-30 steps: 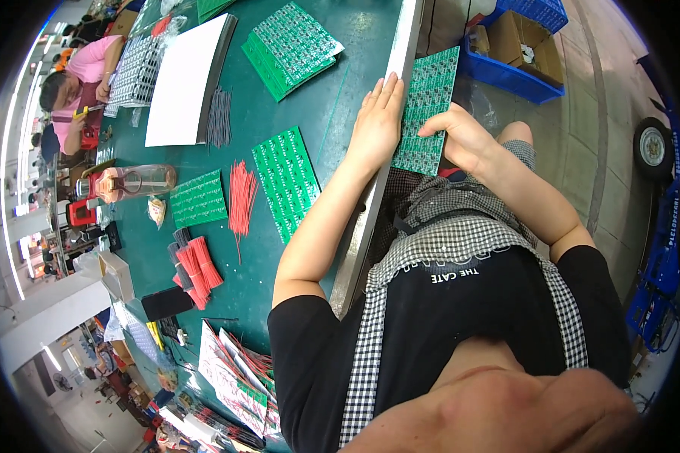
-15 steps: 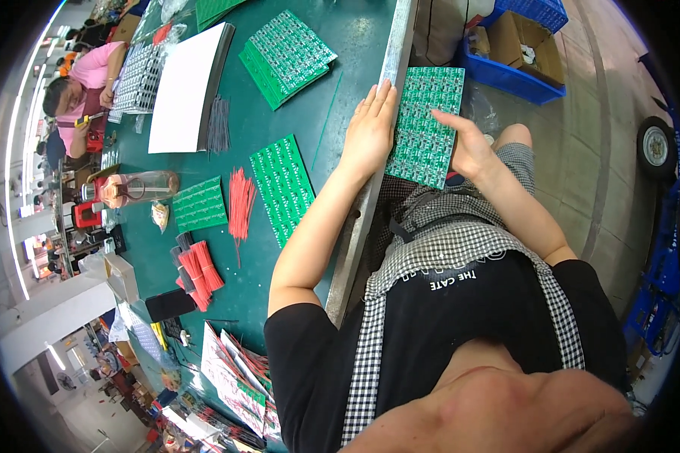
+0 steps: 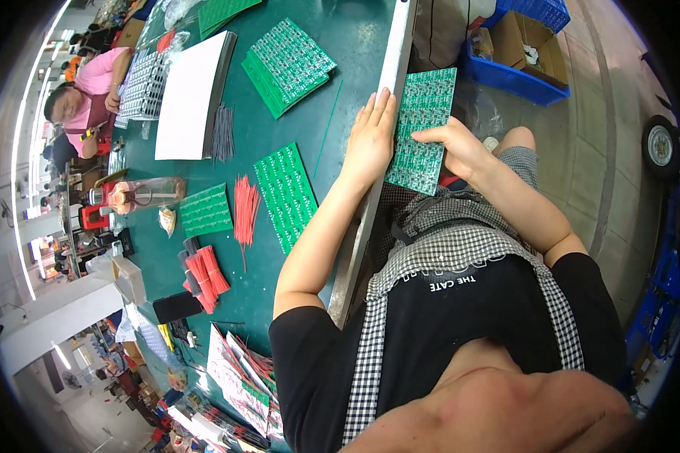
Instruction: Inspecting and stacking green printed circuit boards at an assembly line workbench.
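A green circuit board panel (image 3: 421, 113), packed with rows of small components, is tilted over my lap beside the metal table edge (image 3: 391, 83). My right hand (image 3: 465, 151) is closed on its right side, with the thumb across the face and the other fingers hidden behind. My left hand (image 3: 369, 143) lies flat along the table edge, fingers stretched out, close against the panel's left side; I cannot tell how firmly it touches. On the green table left of my forearm lies another green panel (image 3: 285, 192), next to a bunch of red wires (image 3: 245, 215).
Farther up are stacked green panels (image 3: 291, 64), a white sheet stack (image 3: 193, 98) and dark wires (image 3: 224, 132). Left lie a bottle (image 3: 147, 194), red wire bundles (image 3: 206, 273) and a phone (image 3: 177, 306). A co-worker (image 3: 91, 98) sits across. A blue crate (image 3: 506, 79) stands right.
The panel has tilted more steeply, its right side turning in toward the table edge. My right thumb has moved left and slightly down across its face. My left hand stays at the table edge.
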